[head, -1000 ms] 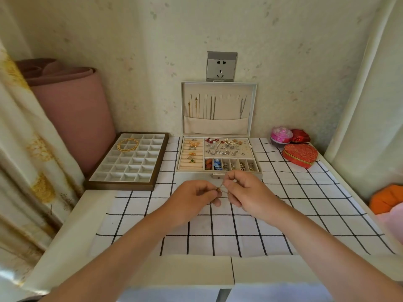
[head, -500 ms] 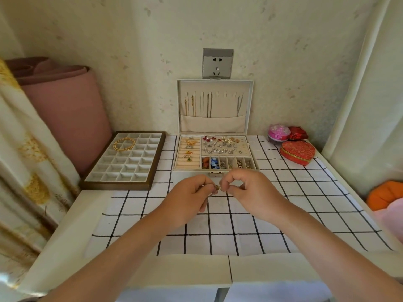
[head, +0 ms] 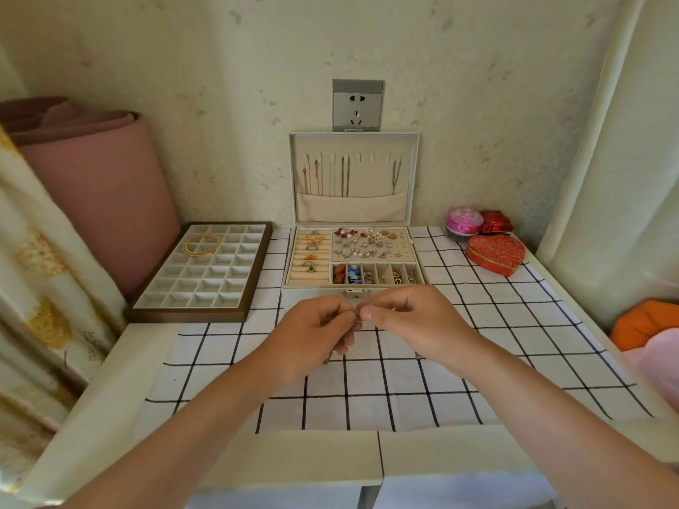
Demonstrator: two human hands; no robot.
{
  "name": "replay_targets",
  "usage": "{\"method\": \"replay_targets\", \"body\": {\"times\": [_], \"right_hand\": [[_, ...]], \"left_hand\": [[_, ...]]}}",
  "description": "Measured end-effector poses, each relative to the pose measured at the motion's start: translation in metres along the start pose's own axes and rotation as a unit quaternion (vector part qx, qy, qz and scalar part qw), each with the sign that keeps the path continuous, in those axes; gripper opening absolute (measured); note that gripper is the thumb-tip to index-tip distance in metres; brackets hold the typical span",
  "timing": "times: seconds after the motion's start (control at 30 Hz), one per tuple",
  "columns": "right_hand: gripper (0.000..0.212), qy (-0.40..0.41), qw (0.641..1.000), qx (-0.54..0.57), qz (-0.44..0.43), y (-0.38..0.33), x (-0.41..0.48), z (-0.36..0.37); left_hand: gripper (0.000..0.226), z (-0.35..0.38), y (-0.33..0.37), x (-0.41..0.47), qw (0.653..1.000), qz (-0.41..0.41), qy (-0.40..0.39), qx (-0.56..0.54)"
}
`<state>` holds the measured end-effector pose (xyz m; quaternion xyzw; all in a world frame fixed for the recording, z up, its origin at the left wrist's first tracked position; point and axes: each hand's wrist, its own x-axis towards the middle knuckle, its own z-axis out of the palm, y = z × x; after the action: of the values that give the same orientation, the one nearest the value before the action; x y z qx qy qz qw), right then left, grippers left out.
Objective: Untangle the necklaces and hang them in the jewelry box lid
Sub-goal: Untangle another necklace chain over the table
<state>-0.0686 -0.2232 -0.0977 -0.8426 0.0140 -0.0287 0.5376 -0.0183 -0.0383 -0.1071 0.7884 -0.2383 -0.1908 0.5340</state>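
Left hand and right hand both pinch a fine necklace; fingers hide most of its chain, tangle indiscernible.

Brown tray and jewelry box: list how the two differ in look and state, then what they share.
The tray has a dark brown frame; the jewelry box is cream. The tray shows no lid; the box's lid stands open. The tray holds only a gold coil; the box is crowded with small pieces. Both have pale divided compartments.
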Motion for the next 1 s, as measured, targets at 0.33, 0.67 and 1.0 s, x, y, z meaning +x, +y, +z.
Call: {"method": "replay_targets", "body": {"times": [0.33, 0.67, 1.0], "right_hand": [[0.006, -0.003, 0.998, -0.057, 0.035, 0.0047, 0.0029, 0.0022], [0.007, 0.023, 0.999, -0.045, 0.008, 0.0032, 0.0014, 0.0068], [0.016, 0.094, 0.990, -0.078, -0.070, 0.0003, 0.0006, 0.0049]], "left_hand": [[0.019, 0.0026, -0.0001, -0.0059, 0.998, 0.003, 0.023, 0.066], [0.008, -0.0032, 0.0000, -0.0006, 0.998, 0.020, 0.055, 0.033], [0.018, -0.0052, 0.0008, -0.0016, 0.987, 0.118, 0.100, 0.035]]}}
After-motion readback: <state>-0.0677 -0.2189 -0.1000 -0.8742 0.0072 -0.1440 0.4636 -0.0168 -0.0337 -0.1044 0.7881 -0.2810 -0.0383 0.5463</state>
